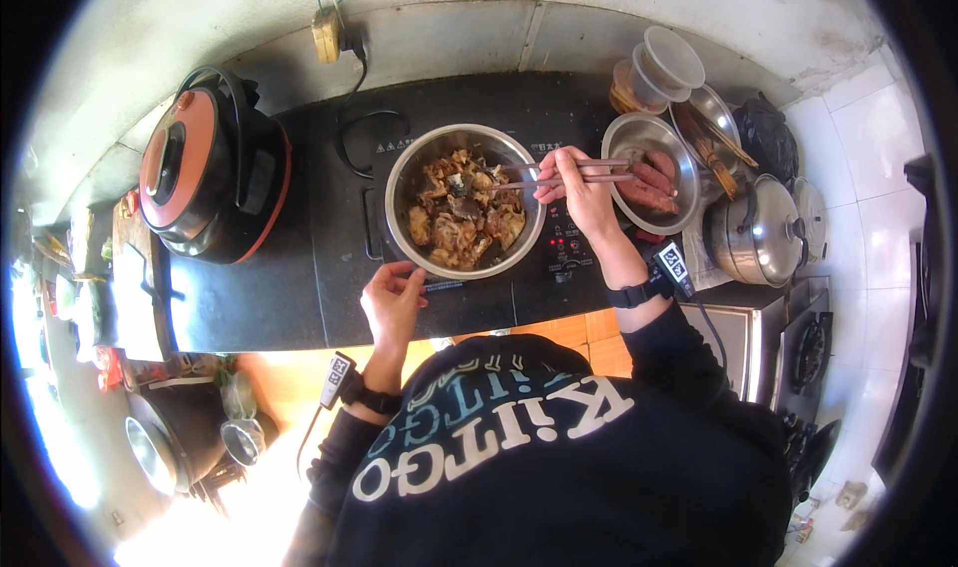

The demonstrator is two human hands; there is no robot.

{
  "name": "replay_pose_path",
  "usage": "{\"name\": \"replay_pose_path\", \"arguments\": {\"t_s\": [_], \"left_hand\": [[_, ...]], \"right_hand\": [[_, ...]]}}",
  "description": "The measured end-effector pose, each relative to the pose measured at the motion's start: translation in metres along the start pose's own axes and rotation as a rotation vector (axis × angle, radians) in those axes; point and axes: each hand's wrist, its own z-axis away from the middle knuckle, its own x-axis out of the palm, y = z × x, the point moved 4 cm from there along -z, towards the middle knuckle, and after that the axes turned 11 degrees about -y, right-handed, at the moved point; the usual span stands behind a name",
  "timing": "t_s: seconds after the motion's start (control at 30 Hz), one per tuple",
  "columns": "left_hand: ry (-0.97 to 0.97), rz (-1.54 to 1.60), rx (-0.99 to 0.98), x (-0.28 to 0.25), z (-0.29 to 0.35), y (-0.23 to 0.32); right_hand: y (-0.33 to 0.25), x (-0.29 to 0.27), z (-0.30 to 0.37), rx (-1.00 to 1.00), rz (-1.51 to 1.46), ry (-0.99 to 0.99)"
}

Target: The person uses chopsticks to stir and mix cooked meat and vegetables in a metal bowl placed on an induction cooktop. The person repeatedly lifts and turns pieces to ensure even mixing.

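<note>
A round steel pot [393,221] stands on the black cooktop and holds chunks of brown cooked food [464,213]. My right hand [587,196] grips a pair of chopsticks [609,178]; their tips point left into the food, and their back ends reach over a steel bowl. At the pot's near left rim is my left hand [392,302], fingers bent, with thumb and forefinger pinching at the edge. The steel bowl [621,138], right of the pot, contains reddish-pink pieces of meat or sausage [654,183].
A black and copper-coloured electric cooker [215,168] stands at the left. Stacked plastic containers [667,65], a whisk-like brush [711,153] and a lidded steel pot [755,233] crowd the right. A plug and cord [354,63] hang behind. Red lights glow on the cooktop's controls [561,242].
</note>
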Motion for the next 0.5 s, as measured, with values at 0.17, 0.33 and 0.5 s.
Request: {"name": "replay_pose_path", "arguments": {"t_s": [0.17,0.33,0.5], "left_hand": [[-0.006,-0.001,-0.012,0.002,-0.001,0.003],[-0.021,0.028,-0.019,0.004,-0.004,0.000],[-0.029,0.052,-0.029,0.002,-0.002,-0.005]], "right_hand": [[0.019,-0.005,0.006,-0.056,-0.022,0.060],[0.017,-0.008,0.011,-0.049,-0.036,0.050],[-0.014,0.004,0.025,-0.354,0.363,-0.050]]}}
